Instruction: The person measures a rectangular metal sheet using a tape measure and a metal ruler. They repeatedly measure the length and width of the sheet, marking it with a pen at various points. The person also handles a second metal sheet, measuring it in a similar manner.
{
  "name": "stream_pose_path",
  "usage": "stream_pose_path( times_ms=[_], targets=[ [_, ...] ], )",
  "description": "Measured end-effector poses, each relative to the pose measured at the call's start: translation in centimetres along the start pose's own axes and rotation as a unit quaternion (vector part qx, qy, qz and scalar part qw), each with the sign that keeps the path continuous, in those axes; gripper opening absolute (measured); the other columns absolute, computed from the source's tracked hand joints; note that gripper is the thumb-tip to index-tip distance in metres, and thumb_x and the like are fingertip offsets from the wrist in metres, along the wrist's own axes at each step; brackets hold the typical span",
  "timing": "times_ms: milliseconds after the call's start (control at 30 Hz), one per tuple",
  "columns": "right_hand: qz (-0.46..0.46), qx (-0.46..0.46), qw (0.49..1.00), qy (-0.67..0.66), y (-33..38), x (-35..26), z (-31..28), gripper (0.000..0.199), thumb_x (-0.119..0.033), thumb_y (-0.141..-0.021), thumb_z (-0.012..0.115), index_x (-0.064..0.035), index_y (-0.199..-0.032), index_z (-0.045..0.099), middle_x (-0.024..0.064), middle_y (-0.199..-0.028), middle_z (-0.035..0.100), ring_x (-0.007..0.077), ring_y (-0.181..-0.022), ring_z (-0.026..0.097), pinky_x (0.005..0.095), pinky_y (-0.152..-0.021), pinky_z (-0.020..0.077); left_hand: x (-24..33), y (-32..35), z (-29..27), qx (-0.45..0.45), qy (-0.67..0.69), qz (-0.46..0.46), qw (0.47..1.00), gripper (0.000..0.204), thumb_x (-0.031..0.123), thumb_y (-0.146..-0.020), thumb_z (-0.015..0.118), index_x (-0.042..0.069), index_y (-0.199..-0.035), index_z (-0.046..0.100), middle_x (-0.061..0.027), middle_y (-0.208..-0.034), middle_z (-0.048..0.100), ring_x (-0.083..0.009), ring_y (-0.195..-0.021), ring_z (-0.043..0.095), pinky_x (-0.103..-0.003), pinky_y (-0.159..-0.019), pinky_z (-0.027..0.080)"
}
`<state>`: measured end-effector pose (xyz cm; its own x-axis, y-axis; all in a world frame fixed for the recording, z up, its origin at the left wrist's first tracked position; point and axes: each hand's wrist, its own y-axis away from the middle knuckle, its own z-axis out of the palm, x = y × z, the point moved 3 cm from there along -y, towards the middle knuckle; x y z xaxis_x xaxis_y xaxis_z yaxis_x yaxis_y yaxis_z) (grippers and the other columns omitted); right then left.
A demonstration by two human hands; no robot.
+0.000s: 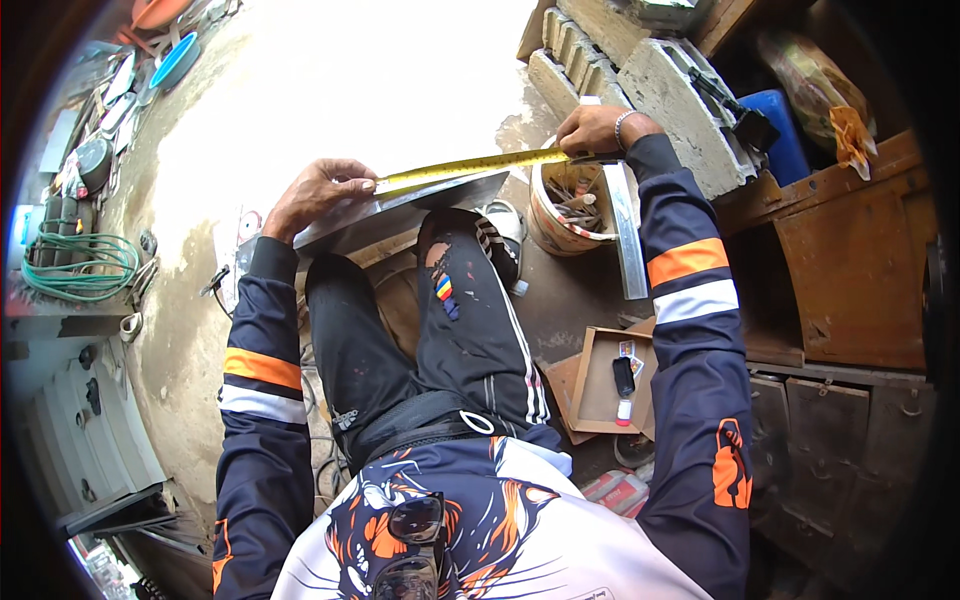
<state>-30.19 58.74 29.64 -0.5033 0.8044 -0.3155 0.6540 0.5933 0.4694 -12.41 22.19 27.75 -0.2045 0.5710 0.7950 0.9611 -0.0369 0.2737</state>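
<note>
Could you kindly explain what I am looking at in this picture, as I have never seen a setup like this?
Certainly. There is no robot here: a person works with two bare hands. The picture comes from the left of two wide fisheye cameras worn on the head, looking down, so straight edges bend near the rim.

The left hand pinches one end of a yellow measuring tape, and the right hand grips its other end, so it stretches between them. Just beyond the knees lies a shiny metal piece; whether the tape touches it is hard to tell.

On the floor to the right stand a bucket of scraps and an open cardboard box with small items inside.
</note>
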Motion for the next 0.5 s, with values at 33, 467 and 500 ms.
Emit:
stream_pose_path(
  times_ms=[33, 467, 500],
  targets=[
    [-0.007, -0.008, 1.0, 0.001, -0.4, 0.5, 0.1, 0.027, -0.027, -0.082, 0.062, -0.0074, -0.095, 0.075, 0.0096, -0.081, 0.071, 0.0211, -0.073, 0.064, 0.0371, -0.071, 0.0508, 0.0, -0.2, 0.0, -0.004, -0.017, 0.014, 1.0, 0.03, 0.03, -0.089, 0.076, 0.005, -0.107, 0.076, -0.0043, -0.09, 0.073, -0.0129, -0.089, 0.064, -0.03, -0.085, 0.05],
    [-0.08, 0.098, 0.991, -0.043, 5.6, -5.8, -2.7, 0.033, -0.021, -0.082, 0.058, 0.0033, -0.1, 0.072, 0.0159, -0.082, 0.072, 0.0207, -0.074, 0.067, 0.0334, -0.072, 0.0536, 3.0, 4.6, -6.2, -0.013, -0.065, 0.143, 0.987, 0.028, 0.035, -0.088, 0.077, 0.012, -0.104, 0.077, -0.0056, -0.11, 0.071, -0.0226, -0.114, 0.061, -0.039, -0.103, 0.043],
    [-0.078, 0.089, 0.992, -0.038, 5.6, -7.6, -2.8, 0.034, -0.023, -0.082, 0.059, 0.0019, -0.101, 0.073, 0.0176, -0.087, 0.073, 0.0245, -0.079, 0.069, 0.0344, -0.077, 0.0546, 2.7, 5.4, -7.1, -0.015, -0.069, 0.134, 0.988, 0.029, 0.035, -0.087, 0.078, 0.012, -0.104, 0.078, -0.0056, -0.106, 0.073, -0.0222, -0.111, 0.062, -0.039, -0.101, 0.044]
  ],
)
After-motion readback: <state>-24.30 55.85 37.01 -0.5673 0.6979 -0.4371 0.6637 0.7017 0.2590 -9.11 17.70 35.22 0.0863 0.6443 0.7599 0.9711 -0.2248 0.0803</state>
